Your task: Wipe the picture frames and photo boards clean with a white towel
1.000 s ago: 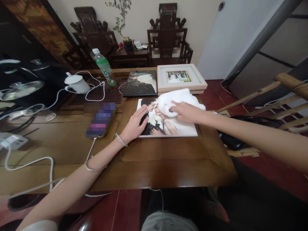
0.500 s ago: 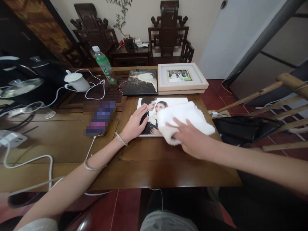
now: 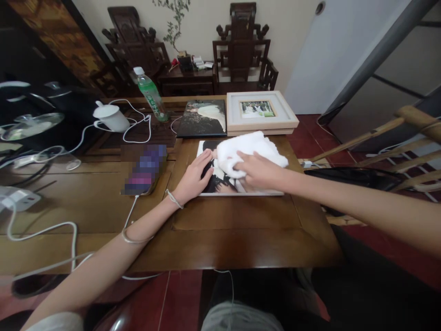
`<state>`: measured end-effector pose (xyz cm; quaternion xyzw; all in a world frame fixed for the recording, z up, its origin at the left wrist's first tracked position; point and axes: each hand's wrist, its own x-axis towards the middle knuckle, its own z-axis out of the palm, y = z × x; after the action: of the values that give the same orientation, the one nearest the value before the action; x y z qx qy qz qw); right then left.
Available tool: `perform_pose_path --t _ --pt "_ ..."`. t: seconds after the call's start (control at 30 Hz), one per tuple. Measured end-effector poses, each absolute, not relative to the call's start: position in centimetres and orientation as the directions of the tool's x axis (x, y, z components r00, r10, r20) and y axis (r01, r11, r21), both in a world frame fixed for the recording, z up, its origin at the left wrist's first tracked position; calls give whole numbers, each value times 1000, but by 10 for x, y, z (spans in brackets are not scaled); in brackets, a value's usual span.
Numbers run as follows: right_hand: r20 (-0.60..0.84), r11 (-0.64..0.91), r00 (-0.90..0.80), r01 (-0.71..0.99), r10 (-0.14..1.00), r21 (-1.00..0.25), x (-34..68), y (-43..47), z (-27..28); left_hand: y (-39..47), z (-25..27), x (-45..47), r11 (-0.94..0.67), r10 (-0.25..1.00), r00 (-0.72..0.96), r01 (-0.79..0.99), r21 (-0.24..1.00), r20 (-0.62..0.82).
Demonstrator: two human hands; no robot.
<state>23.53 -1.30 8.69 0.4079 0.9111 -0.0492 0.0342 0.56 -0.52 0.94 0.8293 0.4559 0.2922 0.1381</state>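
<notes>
A photo panel (image 3: 223,186) showing a couple lies flat near the right end of the wooden table. My left hand (image 3: 193,178) rests on its left side, fingers stretched out and holding nothing. A folded white towel (image 3: 255,143) covers much of the panel's upper right part. With its fingers pressed into the towel's near left fold, my right hand (image 3: 259,171) grips it against the panel. Part of the pictured faces is hidden beneath the towel.
Behind the panel lie a dark photo panel (image 3: 203,119) and a pale wooden picture frame (image 3: 287,120). To the left are a phone (image 3: 146,170) on a cable, a green bottle (image 3: 151,94), a lidded white cup (image 3: 112,118) and white cords. A wooden chair (image 3: 382,138) stands at right.
My right hand has moved the towel up and to the left across the panel, baring its lower right edge and covering more of the faces. My left hand stays in place.
</notes>
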Motion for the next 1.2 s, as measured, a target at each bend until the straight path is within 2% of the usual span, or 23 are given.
perform_pose_path --t 0.13,0.27,0.4,0.5,0.63,0.73,1.07,1.2 --pt "-78 604 -608 794 790 -72 227 25 88 -5 10 6 -547 837 420 671 501 350" --pt "-51 586 -590 807 806 -76 223 26 81 -5 9 6 -547 837 419 664 510 353" --pt "-57 655 -657 754 752 -50 227 -14 73 -5 8 6 -545 838 419 666 510 349" --pt "-119 706 -706 707 699 -43 232 -58 73 -5 8 7 -542 840 414 679 495 352" --pt "-241 740 -737 666 632 -98 235 -102 81 -5 9 7 -537 843 412 690 486 347" --pt "-238 744 -749 656 618 -131 234 -104 86 -4 8 7 -539 842 413 688 487 347" --pt "-38 645 -646 764 763 -38 219 0 72 1 -1 4 -564 825 441 645 515 353" --pt "-76 584 -585 811 808 -31 196 1 74 -2 2 6 -541 840 335 579 610 428"
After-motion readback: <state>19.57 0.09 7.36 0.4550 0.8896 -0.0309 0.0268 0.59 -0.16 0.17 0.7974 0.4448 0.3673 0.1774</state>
